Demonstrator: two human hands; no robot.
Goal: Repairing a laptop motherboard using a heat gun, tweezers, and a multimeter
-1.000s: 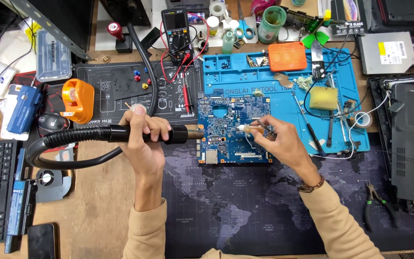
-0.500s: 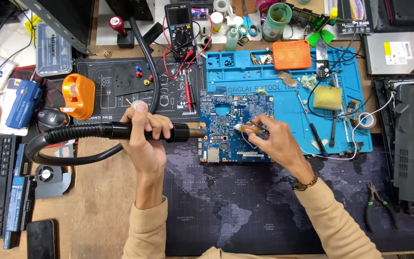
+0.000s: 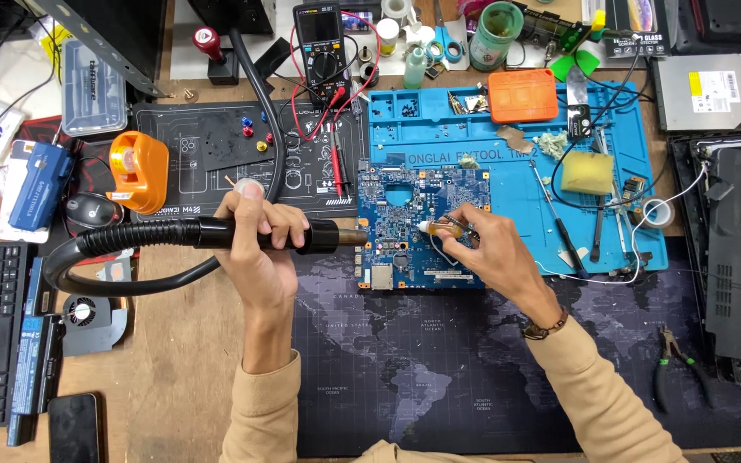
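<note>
Left hand: the left hand (image 3: 259,244) was wrapped tight around the black hot-air handle (image 3: 250,233), nozzle aimed toward 3 o'clock at the board's left edge, pretty much where it sat a second back.
Right hand: the right hand (image 3: 482,249) was pinched shut on a small syringe-like tube (image 3: 441,227), tip touching the board, barely budged.
Circuit board: the blue circuit board (image 3: 413,227) lay between both hands, straddling the blue work mat (image 3: 516,154) and the dark map mat (image 3: 439,369).
Change: mostly just the view shifted; looked like steady heating work.
Far, 12 o'clock: a multimeter (image 3: 321,43) sat idle.
</note>
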